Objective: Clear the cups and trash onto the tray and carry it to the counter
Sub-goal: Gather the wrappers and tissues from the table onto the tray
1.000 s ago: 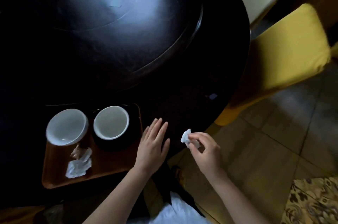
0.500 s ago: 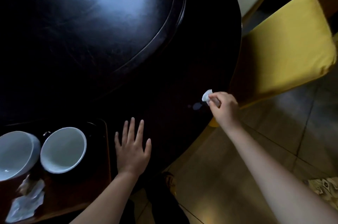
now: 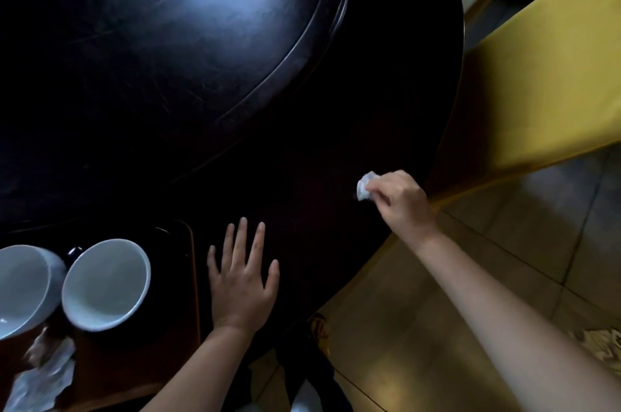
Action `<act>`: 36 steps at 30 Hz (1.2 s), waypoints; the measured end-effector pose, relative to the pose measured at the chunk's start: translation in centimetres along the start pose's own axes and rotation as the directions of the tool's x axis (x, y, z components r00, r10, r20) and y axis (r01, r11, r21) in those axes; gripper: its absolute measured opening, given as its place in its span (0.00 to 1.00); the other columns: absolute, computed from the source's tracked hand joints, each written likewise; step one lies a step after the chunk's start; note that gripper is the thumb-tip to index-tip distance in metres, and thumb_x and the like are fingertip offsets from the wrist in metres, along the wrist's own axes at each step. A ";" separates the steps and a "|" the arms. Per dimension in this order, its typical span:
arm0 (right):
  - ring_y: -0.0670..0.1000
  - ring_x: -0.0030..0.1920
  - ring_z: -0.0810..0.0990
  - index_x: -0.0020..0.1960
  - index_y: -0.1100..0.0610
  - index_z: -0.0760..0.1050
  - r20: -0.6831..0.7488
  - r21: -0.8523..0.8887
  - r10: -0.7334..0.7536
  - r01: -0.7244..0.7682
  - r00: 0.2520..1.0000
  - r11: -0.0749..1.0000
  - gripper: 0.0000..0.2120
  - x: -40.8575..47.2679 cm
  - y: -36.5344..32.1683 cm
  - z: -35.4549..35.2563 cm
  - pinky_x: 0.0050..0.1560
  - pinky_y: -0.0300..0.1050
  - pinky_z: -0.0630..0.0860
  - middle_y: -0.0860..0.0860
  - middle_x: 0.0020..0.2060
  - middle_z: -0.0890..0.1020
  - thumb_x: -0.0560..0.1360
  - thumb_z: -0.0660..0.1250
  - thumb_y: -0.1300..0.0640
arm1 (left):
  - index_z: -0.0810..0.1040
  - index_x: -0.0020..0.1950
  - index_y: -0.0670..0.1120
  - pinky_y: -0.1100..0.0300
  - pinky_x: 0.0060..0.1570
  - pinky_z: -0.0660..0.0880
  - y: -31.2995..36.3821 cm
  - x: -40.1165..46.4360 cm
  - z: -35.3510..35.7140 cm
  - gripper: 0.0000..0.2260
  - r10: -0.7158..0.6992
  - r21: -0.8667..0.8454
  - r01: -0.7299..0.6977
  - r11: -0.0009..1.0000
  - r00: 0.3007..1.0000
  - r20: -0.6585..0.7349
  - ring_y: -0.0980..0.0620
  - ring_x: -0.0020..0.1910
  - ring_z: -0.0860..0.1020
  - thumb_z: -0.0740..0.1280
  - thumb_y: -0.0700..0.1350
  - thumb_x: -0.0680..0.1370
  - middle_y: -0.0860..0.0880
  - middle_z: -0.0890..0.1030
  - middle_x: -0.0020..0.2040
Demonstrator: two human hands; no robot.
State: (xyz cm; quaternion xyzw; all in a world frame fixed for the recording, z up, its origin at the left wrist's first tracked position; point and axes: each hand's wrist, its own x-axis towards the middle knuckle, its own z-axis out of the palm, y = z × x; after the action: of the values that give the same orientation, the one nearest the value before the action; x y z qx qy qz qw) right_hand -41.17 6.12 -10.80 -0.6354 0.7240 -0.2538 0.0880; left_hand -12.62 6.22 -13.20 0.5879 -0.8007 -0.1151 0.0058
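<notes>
A brown tray (image 3: 192,280) lies at the near left of the dark round table (image 3: 302,149). Two white cups stand on it: one (image 3: 106,284) near its right side, another (image 3: 20,290) cut off by the left edge. Crumpled tissues (image 3: 43,378) lie on the tray in front of them. My left hand (image 3: 242,280) rests flat on the table just right of the tray, fingers spread. My right hand (image 3: 400,200) is stretched out near the table's right edge, pinching a small white tissue wad (image 3: 363,185) down on the tabletop.
A raised round turntable (image 3: 188,42) fills the table's middle. A yellow-covered chair (image 3: 544,75) stands close against the table's right edge. Tiled floor (image 3: 420,327) lies to the right and near me, and a patterned cushion (image 3: 601,347) shows at the far right.
My right hand has carried the tissue wad from in front of me out to the right side of the table, over a small spot. The view has shifted right; my left hand stays flat.
</notes>
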 end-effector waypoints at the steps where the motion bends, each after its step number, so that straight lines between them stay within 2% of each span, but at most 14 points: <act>1: 0.55 0.41 0.78 0.41 0.59 0.79 0.019 0.019 -0.016 0.016 1.000 1.000 0.06 -1.3 -0.4 -0.1 0.42 0.47 0.77 0.54 0.36 0.83 0.69 0.66 0.68 | 0.54 0.74 0.53 0.48 0.72 0.42 0.0 0.0 0.0 0.28 -0.002 -0.006 0.002 1.000 1.000 0.002 0.50 0.76 0.47 0.50 0.59 0.75 0.48 0.54 0.77; 6: 0.52 0.40 0.79 0.41 0.58 0.81 0.088 0.117 -0.071 0.061 0.994 0.991 0.07 -7.3 -3.0 -0.3 0.43 0.40 0.75 0.53 0.36 0.82 0.69 0.69 0.68 | 0.54 0.75 0.52 0.45 0.72 0.46 0.1 0.0 -0.3 0.28 -0.006 -0.017 0.006 1.000 1.000 0.005 0.49 0.76 0.48 0.50 0.59 0.75 0.47 0.54 0.77; 10: 0.48 0.43 0.80 0.44 0.60 0.82 0.106 0.189 -0.052 0.031 0.993 0.981 0.11 -11.4 -4.4 0.0 0.48 0.35 0.77 0.52 0.40 0.84 0.65 0.73 0.71 | 0.55 0.75 0.52 0.45 0.72 0.44 0.2 -0.1 -0.4 0.28 -0.003 -0.029 0.004 1.000 1.000 0.003 0.50 0.76 0.47 0.50 0.59 0.75 0.47 0.54 0.77; 13: 0.47 0.45 0.81 0.46 0.61 0.82 0.030 0.203 0.044 -0.049 0.999 0.978 0.14 -11.1 -4.4 -0.4 0.50 0.35 0.78 0.53 0.42 0.85 0.63 0.74 0.71 | 0.55 0.74 0.52 0.47 0.72 0.42 0.3 -0.1 -0.4 0.28 -0.010 -0.039 0.010 0.999 1.000 -0.003 0.50 0.76 0.47 0.50 0.59 0.75 0.47 0.54 0.77; 16: 0.49 0.45 0.81 0.48 0.63 0.81 -0.122 0.183 0.151 -0.128 0.981 0.975 0.12 -6.3 -3.8 -1.4 0.53 0.30 0.73 0.57 0.42 0.85 0.65 0.72 0.72 | 0.55 0.74 0.52 0.48 0.72 0.42 0.3 -0.1 -0.5 0.28 -0.007 -0.051 0.007 0.999 1.000 -0.003 0.50 0.76 0.47 0.50 0.59 0.75 0.48 0.54 0.77; 18: 0.55 0.44 0.82 0.47 0.64 0.81 -0.198 0.137 0.154 -0.128 0.968 0.982 0.10 -1.8 -3.0 -1.7 0.51 0.35 0.71 0.58 0.43 0.85 0.66 0.70 0.71 | 0.55 0.75 0.53 0.48 0.72 0.41 0.3 -0.1 -0.5 0.28 -0.007 -0.052 0.007 0.999 1.000 0.001 0.51 0.76 0.46 0.50 0.59 0.75 0.48 0.53 0.77; 20: 0.58 0.44 0.82 0.46 0.63 0.81 -0.203 0.081 0.127 -0.112 0.971 0.990 0.08 2.4 -2.0 -1.2 0.48 0.38 0.70 0.59 0.43 0.85 0.68 0.68 0.69 | 0.53 0.75 0.53 0.49 0.72 0.40 0.3 -0.1 -0.5 0.28 -0.007 -0.038 0.007 0.999 1.000 0.004 0.51 0.76 0.45 0.49 0.59 0.75 0.49 0.52 0.77; 25: 0.58 0.47 0.79 0.45 0.62 0.82 -0.048 0.023 0.188 -0.187 0.981 0.982 0.09 7.5 0.1 1.6 0.49 0.43 0.70 0.57 0.43 0.84 0.74 0.62 0.65 | 0.54 0.74 0.53 0.49 0.71 0.41 0.2 -0.1 -0.4 0.28 -0.008 -0.021 0.008 1.000 1.000 -0.006 0.51 0.76 0.47 0.50 0.59 0.75 0.48 0.54 0.77; 28: 0.58 0.46 0.78 0.44 0.63 0.81 -0.067 0.005 0.141 -0.141 0.988 0.990 0.07 6.6 -0.2 2.0 0.48 0.48 0.75 0.58 0.41 0.84 0.72 0.64 0.66 | 0.53 0.74 0.53 0.51 0.71 0.39 0.1 -0.1 -0.3 0.28 -0.004 -0.013 0.004 1.000 1.000 -0.006 0.51 0.76 0.47 0.50 0.58 0.75 0.48 0.54 0.77; 30: 0.58 0.43 0.79 0.43 0.62 0.81 -0.050 0.013 0.044 -0.043 0.998 0.999 0.06 4.7 -1.1 2.0 0.47 0.49 0.76 0.57 0.39 0.84 0.70 0.66 0.67 | 0.54 0.74 0.53 0.52 0.71 0.37 0.1 0.0 -0.3 0.28 -0.004 -0.006 0.004 1.000 1.000 -0.008 0.51 0.76 0.47 0.50 0.58 0.76 0.48 0.53 0.77; 33: 0.56 0.41 0.80 0.41 0.59 0.81 0.003 0.071 -0.059 0.058 0.998 0.996 0.06 0.8 -2.8 2.1 0.45 0.49 0.78 0.54 0.37 0.84 0.69 0.67 0.68 | 0.54 0.74 0.53 0.52 0.71 0.37 0.1 -0.1 -0.3 0.28 -0.006 -0.003 0.006 1.000 1.000 -0.009 0.51 0.76 0.47 0.50 0.59 0.75 0.48 0.54 0.77; 36: 0.54 0.42 0.80 0.43 0.60 0.81 0.006 0.125 -0.052 0.051 0.999 0.991 0.08 -3.6 -4.0 2.3 0.47 0.45 0.77 0.54 0.38 0.84 0.68 0.69 0.70 | 0.55 0.74 0.53 0.49 0.72 0.40 0.1 0.0 -0.3 0.28 -0.009 -0.025 0.009 1.000 1.000 -0.006 0.50 0.76 0.48 0.50 0.59 0.75 0.48 0.54 0.77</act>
State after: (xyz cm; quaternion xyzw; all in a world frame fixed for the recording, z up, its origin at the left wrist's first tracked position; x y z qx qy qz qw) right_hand -35.97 8.73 -11.52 -0.6483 0.6896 -0.2979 0.1243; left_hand -12.69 6.24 -12.93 0.5917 -0.7965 -0.1234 0.0150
